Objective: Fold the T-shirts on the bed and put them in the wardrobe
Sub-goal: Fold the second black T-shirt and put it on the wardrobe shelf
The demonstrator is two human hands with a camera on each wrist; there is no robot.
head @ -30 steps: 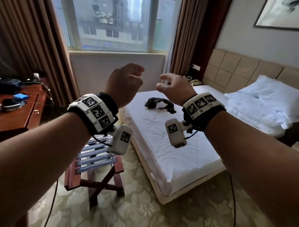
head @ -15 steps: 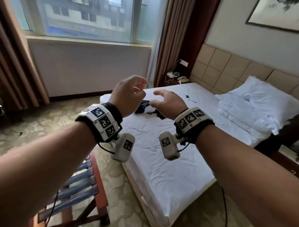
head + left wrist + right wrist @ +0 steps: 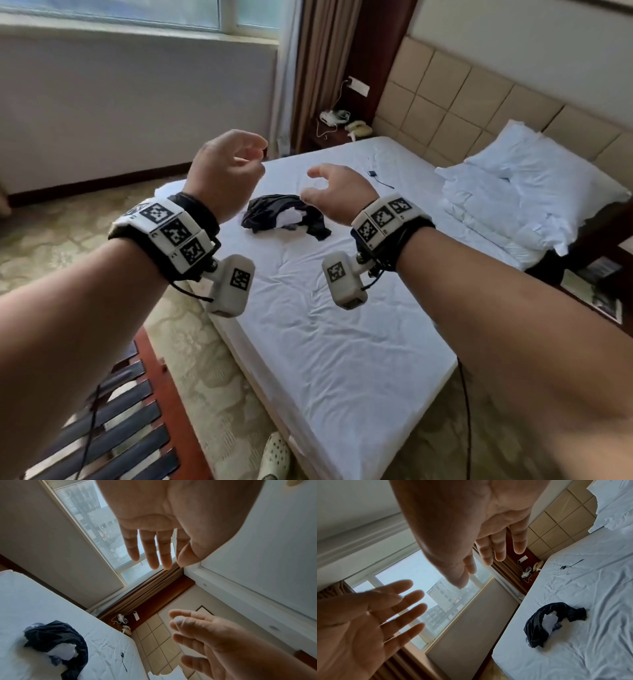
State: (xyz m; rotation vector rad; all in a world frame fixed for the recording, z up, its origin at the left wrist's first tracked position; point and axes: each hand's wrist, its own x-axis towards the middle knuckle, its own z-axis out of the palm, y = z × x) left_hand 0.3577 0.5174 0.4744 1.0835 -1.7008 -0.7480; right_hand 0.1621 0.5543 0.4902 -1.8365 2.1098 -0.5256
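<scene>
Your left hand [image 3: 226, 171] and right hand [image 3: 337, 192] — both raised over the bed [image 3: 342, 308], fingers loose, apart, holding nothing; crumpled dark T-shirt [image 3: 284, 216] lies below, untouched.

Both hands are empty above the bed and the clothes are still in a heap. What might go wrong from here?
1. The dark T-shirt is tangled round white cloth; one grab may lift both.
2. White on the white sheet, that piece is easily missed.
3. The small black cabled device lying nearby could snag while spreading.
</scene>
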